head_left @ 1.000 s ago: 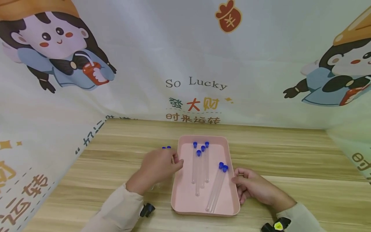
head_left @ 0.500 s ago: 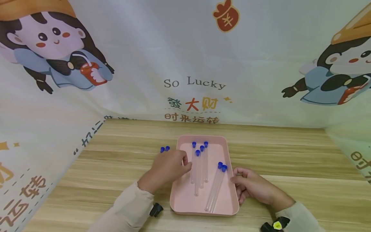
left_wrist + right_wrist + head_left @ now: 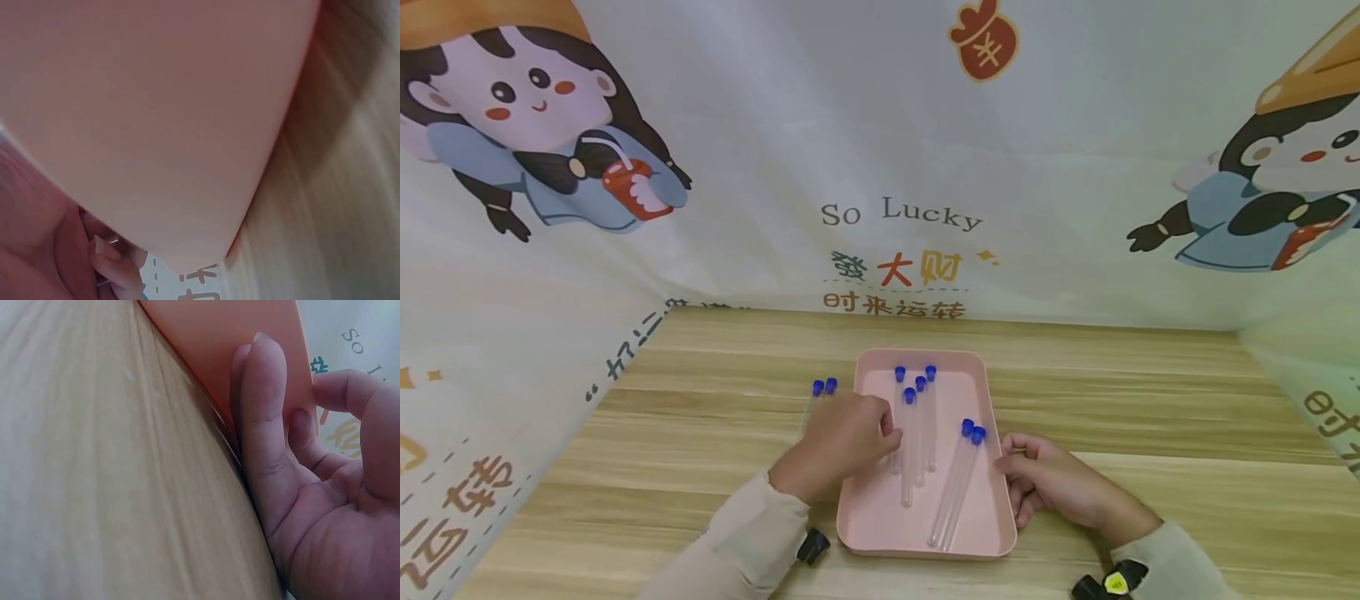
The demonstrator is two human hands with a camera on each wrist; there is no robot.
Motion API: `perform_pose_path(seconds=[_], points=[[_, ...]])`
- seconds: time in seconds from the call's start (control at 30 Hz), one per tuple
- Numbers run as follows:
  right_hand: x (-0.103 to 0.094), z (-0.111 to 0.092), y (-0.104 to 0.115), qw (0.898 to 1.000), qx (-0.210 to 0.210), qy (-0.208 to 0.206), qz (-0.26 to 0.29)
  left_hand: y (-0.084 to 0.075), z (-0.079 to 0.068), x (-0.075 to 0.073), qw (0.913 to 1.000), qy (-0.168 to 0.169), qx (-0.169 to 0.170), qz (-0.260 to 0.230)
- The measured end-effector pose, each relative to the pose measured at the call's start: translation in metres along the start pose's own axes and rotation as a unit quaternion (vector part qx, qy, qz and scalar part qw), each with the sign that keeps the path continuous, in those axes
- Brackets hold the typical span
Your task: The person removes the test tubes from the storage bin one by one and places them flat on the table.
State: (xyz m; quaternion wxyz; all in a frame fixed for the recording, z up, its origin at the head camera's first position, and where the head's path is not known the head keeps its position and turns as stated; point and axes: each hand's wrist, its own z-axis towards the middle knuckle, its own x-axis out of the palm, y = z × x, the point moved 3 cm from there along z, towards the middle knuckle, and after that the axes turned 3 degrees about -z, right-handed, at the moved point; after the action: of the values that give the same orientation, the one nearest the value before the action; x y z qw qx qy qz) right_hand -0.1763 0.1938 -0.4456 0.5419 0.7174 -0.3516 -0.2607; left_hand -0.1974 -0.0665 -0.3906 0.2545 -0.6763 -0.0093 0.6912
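Note:
A pink tray (image 3: 865, 533) holds several clear test tubes with blue caps, a staggered group on the left and a pair (image 3: 955, 487) slanting on the right. My left hand (image 3: 842, 437) reaches over the tray's left rim, thumb and fingers pinching the leftmost test tube (image 3: 898, 396) of the group; its middle is hidden behind the fingertips. In the left wrist view, glassy glints show between the curled fingers and thumb (image 3: 115, 262). My right hand (image 3: 1052, 483) holds the tray's right side, with fingers (image 3: 265, 406) against the outer wall and the thumb at the rim.
Two more blue-capped test tubes (image 3: 818, 388) lie on the wooden table (image 3: 700, 400) left of the tray, partly behind my left hand. A printed cloth (image 3: 760, 167) stands as a wall around the back and sides of the table.
My left hand has moved right, from beside the tray to over its left part, uncovering the caps of the two tubes on the table. The right hand stays at the tray.

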Motion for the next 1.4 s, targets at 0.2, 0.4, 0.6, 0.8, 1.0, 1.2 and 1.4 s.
perform_pose_path(seconds=[0.2,0.4,0.6,0.8,1.0,1.2,1.4], points=[[0.0,0.0,-0.001,1.0,0.001,-0.003,0.0,-0.003,-0.001,0.003,0.9997,0.013,0.0,-0.019],[0.0,0.0,-0.001,1.0,0.003,-0.005,-0.001,-0.005,0.0,0.006,0.9994,0.027,-0.001,-0.02],[0.0,-0.001,0.0,1.0,0.004,-0.005,0.0,-0.007,-0.001,0.006,0.9996,0.028,0.007,0.005],[0.0,0.0,0.0,1.0,0.002,-0.003,0.0,-0.006,0.0,0.011,0.9987,0.026,0.026,0.036],[0.0,0.0,-0.001,1.0,0.006,-0.006,-0.002,-0.006,-0.001,0.013,0.9988,0.025,0.027,0.033],[0.0,0.001,-0.001,1.0,0.006,-0.008,-0.003,-0.006,0.0,0.012,0.999,0.036,0.019,0.021],[0.001,0.0,-0.001,1.0,0.005,-0.005,-0.002,-0.005,0.001,0.014,0.9988,0.036,0.018,0.026]])
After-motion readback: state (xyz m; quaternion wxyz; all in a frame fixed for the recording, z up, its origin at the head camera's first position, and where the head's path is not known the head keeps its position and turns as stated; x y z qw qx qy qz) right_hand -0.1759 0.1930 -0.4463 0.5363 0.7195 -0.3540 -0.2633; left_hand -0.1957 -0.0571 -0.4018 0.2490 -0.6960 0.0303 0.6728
